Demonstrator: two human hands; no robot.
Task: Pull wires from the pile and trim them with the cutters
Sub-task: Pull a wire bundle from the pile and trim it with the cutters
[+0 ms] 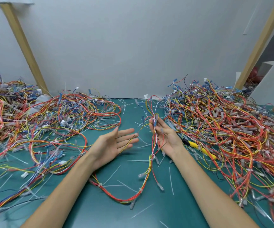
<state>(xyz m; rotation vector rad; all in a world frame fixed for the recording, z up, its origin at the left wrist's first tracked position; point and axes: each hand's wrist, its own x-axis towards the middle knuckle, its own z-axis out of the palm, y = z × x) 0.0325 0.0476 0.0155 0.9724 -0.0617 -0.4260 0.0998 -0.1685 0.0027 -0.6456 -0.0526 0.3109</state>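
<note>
The right hand (pixel 164 137) pinches a wire bundle (pixel 153 143) at its fingertips, and the bundle loops down onto the green desk (pixel 174 208). The left hand (pixel 114 145) is spread flat, palm up, with one wire (pixel 129 142) across its fingers. Yellow cutters (pixel 202 150) lie beside the right pile (pixel 231 129).

place: wiring workshop | evidence: wire heaps (pixel 223 129), green cutting mat (pixel 100 211)

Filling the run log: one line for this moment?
left hand open, wire across fingers | right hand holds wire bundle | cutters on mat

Yellow-handled cutters (pixel 201 150) partly beneath right wire pile (pixel 231 127)
</note>
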